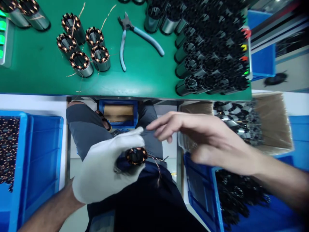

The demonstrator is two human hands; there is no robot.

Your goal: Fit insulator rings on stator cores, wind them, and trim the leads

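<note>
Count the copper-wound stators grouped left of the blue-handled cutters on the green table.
5 stators: back left, back right, middle left, front left, front right. None looks hidden; others lie at the far-left corner and in the gloved left hand.

Up on the green mat (36,71) there's a bunch of five copper-wound stators (80,60) at 11 o'clock, blue-handled cutters (145,34) at 12 and a big heap of bare black cores (212,48) at 1, plus a cardboard box (272,122) at 3 and a blue bin (43,154) at 9.

One head cam, aimed fwd/down, close over left hand (106,169) & green bench (36,64).
</note>
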